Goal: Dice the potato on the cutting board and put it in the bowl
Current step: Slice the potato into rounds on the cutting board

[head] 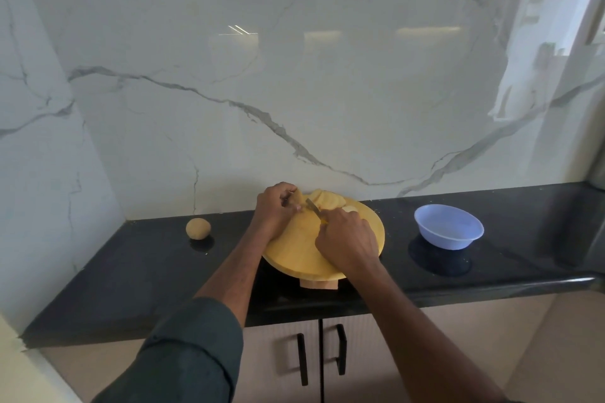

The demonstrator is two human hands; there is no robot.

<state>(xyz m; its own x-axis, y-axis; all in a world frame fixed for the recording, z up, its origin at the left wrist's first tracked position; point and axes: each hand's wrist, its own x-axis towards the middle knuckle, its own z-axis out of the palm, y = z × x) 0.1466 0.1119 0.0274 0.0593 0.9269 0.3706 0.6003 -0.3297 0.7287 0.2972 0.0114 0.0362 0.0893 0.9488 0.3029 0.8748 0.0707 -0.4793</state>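
Note:
A round wooden cutting board (301,252) lies on the black counter. Pale potato slices (327,199) are piled at its far edge. My left hand (273,211) grips a remaining piece of potato (297,196) at the board's far left. My right hand (348,239) grips a knife (313,206) with a yellow handle; its blade points toward the piece in my left hand. A light blue bowl (448,226) stands to the right of the board and looks empty.
A whole unpeeled potato (198,229) sits on the counter (131,271) left of the board. The marble wall rises right behind the board. Cabinet doors with black handles (302,358) are below the counter edge.

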